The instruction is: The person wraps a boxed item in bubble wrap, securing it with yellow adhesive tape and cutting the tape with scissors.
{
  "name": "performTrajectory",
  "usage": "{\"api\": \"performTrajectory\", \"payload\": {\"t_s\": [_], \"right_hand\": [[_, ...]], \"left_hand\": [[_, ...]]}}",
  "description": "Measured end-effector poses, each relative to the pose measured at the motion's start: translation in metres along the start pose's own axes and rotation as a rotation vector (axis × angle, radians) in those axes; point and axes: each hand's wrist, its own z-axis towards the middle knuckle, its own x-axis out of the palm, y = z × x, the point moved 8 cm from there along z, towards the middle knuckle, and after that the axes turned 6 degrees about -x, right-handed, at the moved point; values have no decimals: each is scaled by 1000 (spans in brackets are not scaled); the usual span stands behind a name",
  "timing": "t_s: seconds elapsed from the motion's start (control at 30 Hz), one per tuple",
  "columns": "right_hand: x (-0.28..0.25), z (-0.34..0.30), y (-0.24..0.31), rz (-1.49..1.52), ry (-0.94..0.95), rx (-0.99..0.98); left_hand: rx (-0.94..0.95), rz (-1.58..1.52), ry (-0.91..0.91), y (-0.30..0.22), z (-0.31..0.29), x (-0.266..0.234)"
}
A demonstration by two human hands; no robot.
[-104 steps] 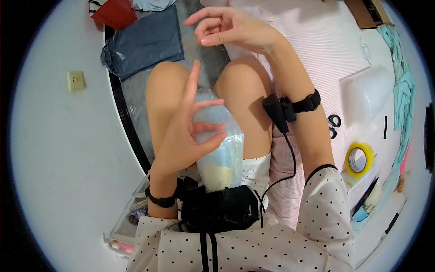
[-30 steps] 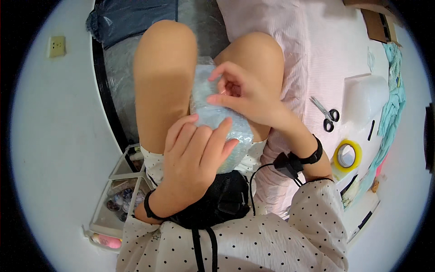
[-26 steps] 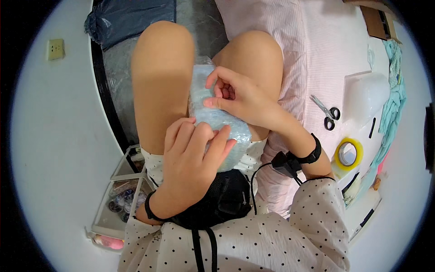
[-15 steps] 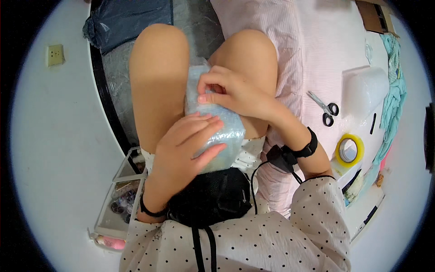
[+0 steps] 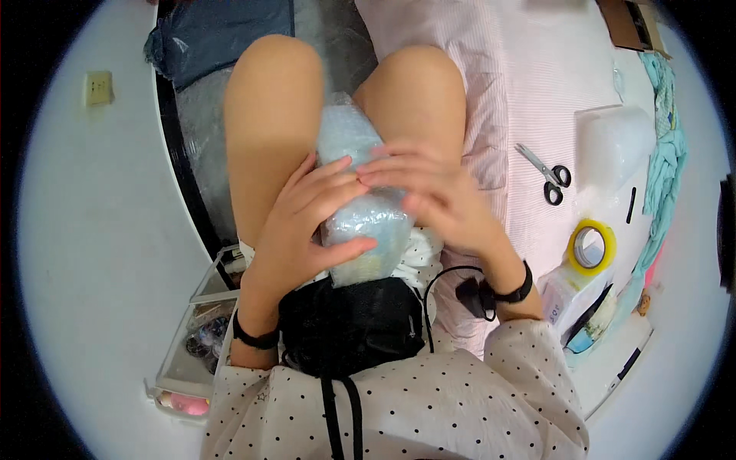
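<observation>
Here, the bubble-wrapped parcel (image 5: 372, 225) lies between the inner edges of the thighs (image 5: 274, 115); the left hand (image 5: 294, 225) spreads its fingers across it, the blurred right hand (image 5: 448, 198), fingers outstretched, is at its right edge.

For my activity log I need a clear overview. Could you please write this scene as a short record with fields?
Left hand: left hand lies on the package, fingers spread
Right hand: right hand, slightly blurred, at the package's right side; contact unclear
Package: package in clear plastic wrapping, on the lap
Near the body: black pouch at the waist
On the person's right: scissors on pink striped cloth; yellow tape roll; translucent plastic roll
</observation>
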Motion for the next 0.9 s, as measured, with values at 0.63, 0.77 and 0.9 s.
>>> {"api": "performTrajectory", "payload": {"t_s": [0.63,0.77,0.9], "right_hand": [[-5,-17,17,0,-561,5],[-53,1,123,-182,-677,-293],[-85,-10,168,23,-930,-461]], "left_hand": [[-215,-682,41,46,-22,25],[-164,-1279,-133,10,-11,-27],[-272,-1349,-263,-23,-14,-31]]}}
